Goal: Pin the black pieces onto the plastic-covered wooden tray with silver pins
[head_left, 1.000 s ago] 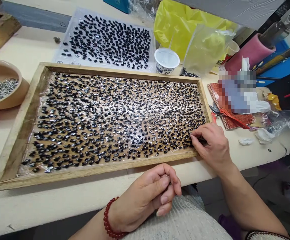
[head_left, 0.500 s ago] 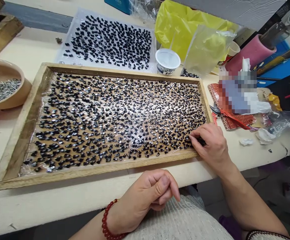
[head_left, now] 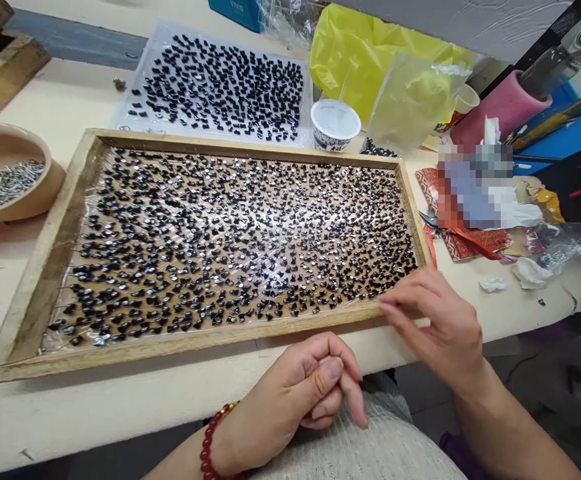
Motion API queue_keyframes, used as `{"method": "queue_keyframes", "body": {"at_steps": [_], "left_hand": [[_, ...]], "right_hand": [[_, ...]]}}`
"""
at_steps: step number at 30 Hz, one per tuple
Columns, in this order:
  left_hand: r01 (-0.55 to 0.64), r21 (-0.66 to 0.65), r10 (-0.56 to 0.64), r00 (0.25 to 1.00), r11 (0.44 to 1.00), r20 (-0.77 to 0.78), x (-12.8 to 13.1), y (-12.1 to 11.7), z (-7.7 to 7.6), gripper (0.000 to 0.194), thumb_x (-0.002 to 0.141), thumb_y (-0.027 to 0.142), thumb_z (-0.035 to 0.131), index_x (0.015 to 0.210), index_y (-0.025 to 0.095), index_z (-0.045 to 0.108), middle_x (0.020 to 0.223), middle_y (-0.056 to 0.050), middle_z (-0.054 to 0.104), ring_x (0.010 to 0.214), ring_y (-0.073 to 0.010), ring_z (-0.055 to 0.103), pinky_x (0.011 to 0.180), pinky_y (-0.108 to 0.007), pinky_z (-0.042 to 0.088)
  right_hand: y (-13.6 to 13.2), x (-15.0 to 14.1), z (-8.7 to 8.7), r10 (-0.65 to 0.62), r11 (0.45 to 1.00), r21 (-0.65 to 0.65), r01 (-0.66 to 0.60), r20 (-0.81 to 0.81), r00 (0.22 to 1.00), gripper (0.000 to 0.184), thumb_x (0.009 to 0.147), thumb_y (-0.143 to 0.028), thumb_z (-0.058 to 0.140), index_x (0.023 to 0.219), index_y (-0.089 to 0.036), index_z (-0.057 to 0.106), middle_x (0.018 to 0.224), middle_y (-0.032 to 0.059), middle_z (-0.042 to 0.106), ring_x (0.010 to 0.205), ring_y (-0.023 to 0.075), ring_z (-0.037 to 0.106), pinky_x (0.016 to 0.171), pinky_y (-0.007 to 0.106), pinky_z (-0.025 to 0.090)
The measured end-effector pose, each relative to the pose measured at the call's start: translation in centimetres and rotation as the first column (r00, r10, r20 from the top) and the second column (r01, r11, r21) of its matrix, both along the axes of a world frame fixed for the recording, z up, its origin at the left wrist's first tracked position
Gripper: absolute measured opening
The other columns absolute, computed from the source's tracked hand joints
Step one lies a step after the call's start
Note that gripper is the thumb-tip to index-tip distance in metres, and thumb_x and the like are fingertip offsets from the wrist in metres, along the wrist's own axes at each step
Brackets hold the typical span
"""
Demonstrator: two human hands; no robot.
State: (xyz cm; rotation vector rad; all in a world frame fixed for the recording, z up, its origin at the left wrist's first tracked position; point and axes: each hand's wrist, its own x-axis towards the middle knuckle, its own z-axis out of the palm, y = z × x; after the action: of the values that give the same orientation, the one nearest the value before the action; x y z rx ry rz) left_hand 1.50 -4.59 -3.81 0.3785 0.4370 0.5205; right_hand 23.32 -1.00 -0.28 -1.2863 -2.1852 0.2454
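Note:
A shallow wooden-framed tray (head_left: 180, 343) holds many small glossy black pieces (head_left: 270, 233) on thin wires, spread over a clear film. My right hand (head_left: 443, 327) hovers by the tray's front right corner. Its thumb and forefinger tips are slightly apart, and I see nothing between them. In front of the tray, over my lap, my left hand (head_left: 295, 400) is closed, with the thumb pressed against the curled fingers. Whatever may be inside that hand is hidden. A red bead bracelet (head_left: 211, 433) circles the left wrist.
Behind the tray lies a white sheet (head_left: 130, 110) of black pieces, beside a small white cup (head_left: 335, 123). A bowl (head_left: 25, 210) of metal pins stands at left. Red-handled pliers (head_left: 475, 243) and crumpled tissue (head_left: 493, 285) lie right; a yellow bag (head_left: 350, 40) is behind.
My right hand has drawn back from the black pieces toward me and over the tray's front rim, its fingers loosening. The left hand stays nearly in place, one finger lowered a little.

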Motion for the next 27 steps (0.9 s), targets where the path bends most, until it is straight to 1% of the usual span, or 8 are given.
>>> {"method": "queue_keyframes", "body": {"at_steps": [3,6,9,11,13,17,23,27], "left_hand": [[0.056,0.045,-0.053,0.996,0.997,-0.076,-0.2,0.0,0.3,0.033,0.095,0.046,0.059,0.086,0.014,0.06,0.063,-0.003,0.065,0.043,-0.0062,0.019,0.043,-0.023,0.012],[0.12,0.171,-0.082,0.973,0.978,-0.214,-0.5,0.1,0.7,0.044,0.091,0.056,0.06,0.077,0.015,0.062,0.054,0.001,0.056,0.043,-0.0074,0.028,0.044,-0.023,0.019],[0.189,0.327,-0.073,0.939,0.926,-0.336,-0.7,0.2,0.9,0.057,0.089,0.068,0.053,0.063,0.017,0.056,0.052,0.003,0.046,0.047,-0.0101,0.036,0.048,-0.025,0.026],[0.212,0.403,-0.049,0.924,0.89,-0.379,-0.7,0.3,1.0,0.061,0.089,0.07,0.049,0.059,0.018,0.051,0.054,0.003,0.043,0.051,-0.0113,0.037,0.052,-0.026,0.028],[0.204,0.428,-0.032,0.926,0.88,-0.376,-0.6,0.3,0.9,0.061,0.089,0.071,0.048,0.058,0.018,0.049,0.056,0.002,0.044,0.055,-0.0126,0.038,0.055,-0.026,0.029],[0.188,0.409,-0.038,0.937,0.893,-0.347,-0.4,0.2,0.7,0.06,0.088,0.07,0.051,0.06,0.017,0.052,0.059,0.0,0.049,0.058,-0.0141,0.041,0.058,-0.027,0.031],[0.22,0.414,-0.06,0.929,0.883,-0.365,-0.4,0.4,0.7,0.061,0.09,0.069,0.048,0.06,0.017,0.055,0.058,0.001,0.045,0.058,-0.0145,0.039,0.057,-0.028,0.029],[0.204,0.384,-0.084,0.948,0.9,-0.306,-0.2,0.6,0.7,0.059,0.092,0.066,0.05,0.058,0.017,0.053,0.056,0.002,0.044,0.055,-0.0127,0.036,0.055,-0.028,0.027]], "right_hand": [[-1.4,-1.3,0.8,0.161,0.983,-0.072,-0.171,-0.136,0.978,0.003,0.089,-0.018,0.065,0.09,-0.016,0.066,0.076,0.0036,0.063,0.075,0.0152,0.056,0.07,0.032,0.044],[-2.3,-2.1,0.9,0.277,0.952,-0.068,-0.298,-0.223,0.935,0.022,0.095,-0.033,0.058,0.087,-0.014,0.065,0.072,0.0034,0.059,0.073,0.0145,0.052,0.07,0.033,0.043],[-2.5,-2.4,0.9,0.35,0.927,-0.05,-0.371,-0.233,0.907,0.032,0.095,-0.043,0.056,0.083,-0.015,0.062,0.069,0.0024,0.056,0.071,0.0144,0.049,0.069,0.033,0.042],[-2.5,-2.5,0.9,0.398,0.907,-0.052,-0.419,-0.229,0.889,0.029,0.095,-0.041,0.056,0.081,-0.015,0.06,0.069,0.0022,0.056,0.071,0.0141,0.048,0.068,0.033,0.042],[-2.4,-2.6,0.9,0.429,0.887,-0.067,-0.456,-0.241,0.87,0.022,0.096,-0.031,0.055,0.082,-0.015,0.059,0.07,0.0023,0.057,0.072,0.0137,0.049,0.069,0.032,0.042],[-2.5,-2.5,0.8,0.409,0.891,-0.088,-0.445,-0.264,0.873,0.01,0.094,-0.02,0.056,0.087,-0.014,0.06,0.073,0.0029,0.058,0.075,0.0134,0.049,0.073,0.031,0.044],[-2.5,-2.1,0.6,0.34,0.913,-0.134,-0.384,-0.27,0.901,0.014,0.097,-0.025,0.053,0.093,-0.016,0.062,0.075,0.002,0.058,0.076,0.0134,0.05,0.072,0.031,0.044],[-2.5,-2.3,0.9,0.352,0.906,-0.142,-0.399,-0.271,0.896,0.012,0.097,-0.02,0.051,0.092,-0.016,0.062,0.075,0.0021,0.059,0.076,0.0134,0.049,0.072,0.031,0.044]]}}
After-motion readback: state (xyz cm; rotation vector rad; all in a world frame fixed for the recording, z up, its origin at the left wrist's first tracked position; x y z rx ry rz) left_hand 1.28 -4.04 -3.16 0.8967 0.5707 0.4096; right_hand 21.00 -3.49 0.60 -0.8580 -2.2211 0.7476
